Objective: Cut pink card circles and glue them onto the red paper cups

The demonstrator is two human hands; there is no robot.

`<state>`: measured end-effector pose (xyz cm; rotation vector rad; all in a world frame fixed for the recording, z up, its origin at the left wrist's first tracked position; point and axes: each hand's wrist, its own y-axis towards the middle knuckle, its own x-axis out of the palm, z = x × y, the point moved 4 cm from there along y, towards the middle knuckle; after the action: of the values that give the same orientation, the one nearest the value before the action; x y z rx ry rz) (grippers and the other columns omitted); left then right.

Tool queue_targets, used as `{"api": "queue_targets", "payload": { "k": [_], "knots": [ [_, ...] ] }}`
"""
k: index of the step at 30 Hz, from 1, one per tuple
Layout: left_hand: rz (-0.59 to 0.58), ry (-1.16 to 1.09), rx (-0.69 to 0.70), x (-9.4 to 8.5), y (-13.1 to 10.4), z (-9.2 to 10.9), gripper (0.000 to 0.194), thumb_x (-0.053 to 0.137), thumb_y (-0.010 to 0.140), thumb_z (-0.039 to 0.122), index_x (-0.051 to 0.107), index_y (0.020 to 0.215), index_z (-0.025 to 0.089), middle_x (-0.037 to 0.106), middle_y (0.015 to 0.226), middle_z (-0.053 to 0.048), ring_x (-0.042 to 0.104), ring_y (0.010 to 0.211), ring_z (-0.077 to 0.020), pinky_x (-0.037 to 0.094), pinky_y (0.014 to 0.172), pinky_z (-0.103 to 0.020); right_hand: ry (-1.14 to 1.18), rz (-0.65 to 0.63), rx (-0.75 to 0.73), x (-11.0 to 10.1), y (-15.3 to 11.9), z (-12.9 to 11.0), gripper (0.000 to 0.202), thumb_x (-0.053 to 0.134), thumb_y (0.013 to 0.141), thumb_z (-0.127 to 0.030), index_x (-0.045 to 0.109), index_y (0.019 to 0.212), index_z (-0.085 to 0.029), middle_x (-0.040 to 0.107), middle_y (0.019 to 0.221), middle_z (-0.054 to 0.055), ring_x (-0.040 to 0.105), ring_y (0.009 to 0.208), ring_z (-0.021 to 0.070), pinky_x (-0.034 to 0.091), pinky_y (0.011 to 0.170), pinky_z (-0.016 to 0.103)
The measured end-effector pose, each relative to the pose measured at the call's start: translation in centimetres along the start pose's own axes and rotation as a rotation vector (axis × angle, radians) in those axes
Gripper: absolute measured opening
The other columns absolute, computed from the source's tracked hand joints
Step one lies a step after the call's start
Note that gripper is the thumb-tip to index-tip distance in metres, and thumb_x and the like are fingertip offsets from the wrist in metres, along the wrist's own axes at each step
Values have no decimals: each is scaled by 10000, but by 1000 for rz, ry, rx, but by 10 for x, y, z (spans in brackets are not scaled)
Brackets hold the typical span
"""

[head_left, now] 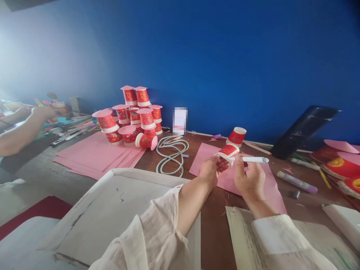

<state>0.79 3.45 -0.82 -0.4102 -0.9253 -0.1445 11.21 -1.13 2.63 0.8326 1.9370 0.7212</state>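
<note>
My left hand is closed around a red paper cup with a white rim, tipped on its side above a pink paper sheet. Between the fingers of my right hand is a white pen, lying nearly level. The pen's left end is at the cup's rim; whether it touches is hard to make out. Just behind the held cup stands another red paper cup.
Stacked red cups with pink discs stand at the back left, beside pink sheets. A coiled cable, a black bottle, a glue stick and a white board surround my hands. Another person's arms are far left.
</note>
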Motion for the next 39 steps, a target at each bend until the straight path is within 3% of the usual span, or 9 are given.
{"api": "queue_targets", "payload": {
  "k": [3,5,11,17,28,39],
  "knots": [
    [-95,1,40,2,1,0,50,636,776,132,639,736,103,625,688,-44,598,636,-115,474,732,-259,-5,8,3,1,0,1,310,445,917,-406,651,881,-177,693,822,106,615,709,237,436,649,342],
    [-145,19,61,2,2,-1,86,709,707,125,625,694,109,612,676,-27,584,637,-106,463,758,-257,-4,15,-2,1,-1,1,315,445,918,-407,654,884,-174,691,814,104,611,706,235,435,652,342],
    [-191,16,90,0,4,-3,107,736,670,136,640,694,98,612,679,-26,572,634,-98,457,781,-273,-34,40,5,-2,0,0,315,441,920,-395,658,876,-172,689,836,110,603,723,239,415,666,348],
    [-142,5,68,0,4,-3,133,735,679,133,603,669,116,595,646,-15,575,624,-101,461,772,-278,-45,39,29,-2,0,2,322,439,908,-403,655,882,-165,666,751,104,604,693,250,420,640,353],
    [-158,52,69,0,4,-3,153,752,672,183,615,686,115,609,681,-29,579,643,-104,454,748,-265,-3,36,19,-2,0,0,297,463,905,-381,669,914,-167,700,853,122,638,780,263,452,679,360],
    [-115,66,47,-1,4,-1,27,660,724,111,636,727,124,641,718,-36,596,665,-101,454,700,-237,18,9,18,-1,0,0,295,469,911,-382,677,903,-173,705,849,118,642,774,259,451,667,345]
  ]
}}
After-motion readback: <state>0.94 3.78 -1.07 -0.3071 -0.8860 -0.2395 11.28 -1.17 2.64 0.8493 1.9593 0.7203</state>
